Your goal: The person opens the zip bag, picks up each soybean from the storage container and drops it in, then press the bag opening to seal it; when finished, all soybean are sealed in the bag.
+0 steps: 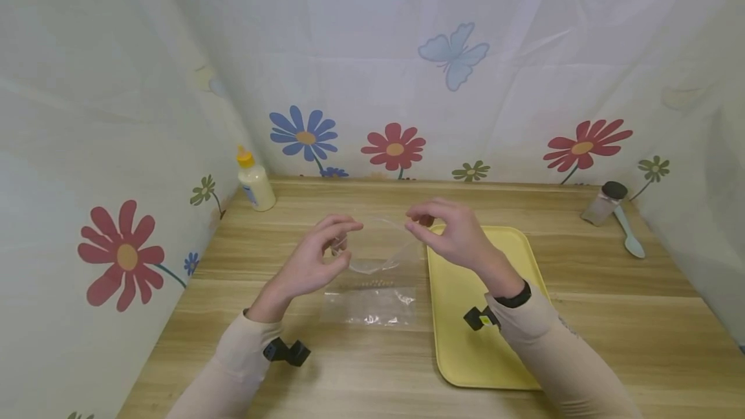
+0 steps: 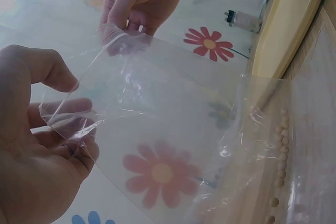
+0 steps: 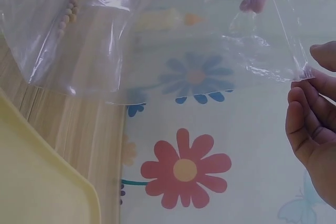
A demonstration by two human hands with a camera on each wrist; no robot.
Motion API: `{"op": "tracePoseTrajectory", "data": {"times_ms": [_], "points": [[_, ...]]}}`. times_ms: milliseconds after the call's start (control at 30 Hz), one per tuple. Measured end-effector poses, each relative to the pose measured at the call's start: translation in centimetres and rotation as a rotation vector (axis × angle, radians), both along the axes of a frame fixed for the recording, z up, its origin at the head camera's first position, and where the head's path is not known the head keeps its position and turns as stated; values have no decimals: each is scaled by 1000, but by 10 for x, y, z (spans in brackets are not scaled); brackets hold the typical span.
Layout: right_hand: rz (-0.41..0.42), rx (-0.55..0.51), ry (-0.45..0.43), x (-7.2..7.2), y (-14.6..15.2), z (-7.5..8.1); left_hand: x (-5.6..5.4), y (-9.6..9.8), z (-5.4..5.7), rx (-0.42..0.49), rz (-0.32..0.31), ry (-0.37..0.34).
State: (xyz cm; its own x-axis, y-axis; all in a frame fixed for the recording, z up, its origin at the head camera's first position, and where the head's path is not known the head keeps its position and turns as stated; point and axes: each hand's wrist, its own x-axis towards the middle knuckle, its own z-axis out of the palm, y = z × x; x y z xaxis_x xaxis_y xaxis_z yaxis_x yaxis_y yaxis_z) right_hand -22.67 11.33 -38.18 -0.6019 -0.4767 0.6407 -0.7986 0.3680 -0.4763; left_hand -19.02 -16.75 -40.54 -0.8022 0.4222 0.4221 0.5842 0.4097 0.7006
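Note:
A clear plastic bag (image 1: 372,306) stretches between both hands, its mouth spread wide and its lower part close over the table. Small round pale beads (image 2: 282,153) lie in a row near its bottom. My left hand (image 1: 317,260) holds the left side of the mouth, fingers curled at the plastic (image 2: 126,114) and thumb near the rim. Opposite it, my right hand (image 1: 456,235) grips the other corner of the mouth between thumb and fingers. In the right wrist view that bag corner (image 3: 294,74) meets the right fingertips.
Under the right forearm lies a yellow tray (image 1: 460,341) on the wooden table (image 1: 611,328). A yellow-capped bottle (image 1: 256,186) stands at the back left. At the back right are a dark-lidded jar (image 1: 602,205) and a pale spoon (image 1: 631,238). Flower-printed sheeting (image 1: 349,70) encloses the table.

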Motion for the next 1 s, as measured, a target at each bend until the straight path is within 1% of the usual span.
{"op": "tracePoseTrajectory", "data": {"times_ms": [200,367,467,600,733,900,1000], "points": [[24,-8,-7,-1,5,-5,1,0,1,39,-1,-3],[32,30,-37,2,9,-8,2,1,2,54,10,-12],[42,50,-35,3,10,-10,2,2,4,65,1,-17],[51,36,-10,4,11,-12,2,3,4,76,-2,-25],[53,12,-7,5,12,-14,4,2,5,77,1,-25],[56,-2,-6,4,14,-16,3,0,5,91,-21,1],[46,-6,8,3,16,-14,2,-2,6,94,-20,19]]}}
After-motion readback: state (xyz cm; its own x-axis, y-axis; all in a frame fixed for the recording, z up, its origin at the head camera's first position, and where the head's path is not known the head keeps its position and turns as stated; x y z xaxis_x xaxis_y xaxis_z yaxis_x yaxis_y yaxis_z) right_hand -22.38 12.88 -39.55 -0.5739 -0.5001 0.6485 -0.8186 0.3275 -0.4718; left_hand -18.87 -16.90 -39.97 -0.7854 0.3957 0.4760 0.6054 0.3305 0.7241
